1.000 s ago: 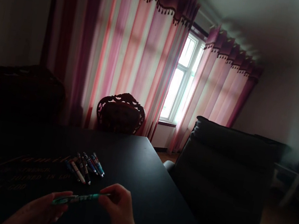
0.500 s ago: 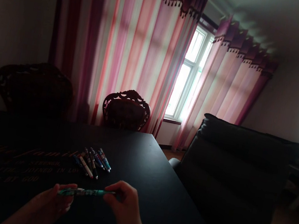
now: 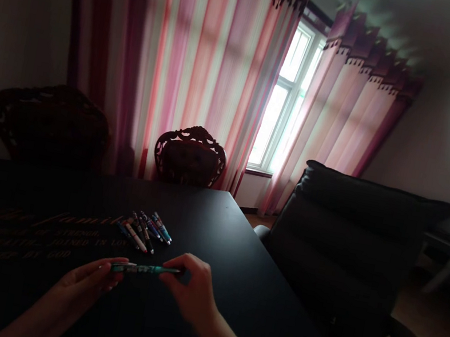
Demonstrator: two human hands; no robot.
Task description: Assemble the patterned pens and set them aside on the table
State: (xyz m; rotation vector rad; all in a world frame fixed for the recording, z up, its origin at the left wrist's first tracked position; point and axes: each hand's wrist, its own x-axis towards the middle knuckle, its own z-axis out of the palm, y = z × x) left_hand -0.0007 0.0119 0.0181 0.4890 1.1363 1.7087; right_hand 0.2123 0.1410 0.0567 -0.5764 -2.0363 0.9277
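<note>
A green pen (image 3: 144, 269) is held level between my two hands above the dark table. My left hand (image 3: 94, 279) grips its clip end between thumb and fingers. At the other end, the thumb and forefinger of my right hand (image 3: 191, 284) pinch the pen near its tip. Just beyond the pen, a loose pile of several pens (image 3: 144, 231) lies on the table, with white, black, blue and red parts showing.
The black table (image 3: 200, 210) carries faint lettering (image 3: 52, 231) on its left. Two carved wooden chairs, one at the middle (image 3: 190, 156) and one at the left (image 3: 49, 126), stand behind it. A black padded armchair (image 3: 344, 253) is close on the right. Striped curtains (image 3: 207, 72) hang by a window.
Both hands and the green pen have risen in the view, and my left hand has shifted right. The camera has tilted slightly downward. The pile of pens lies as before.
</note>
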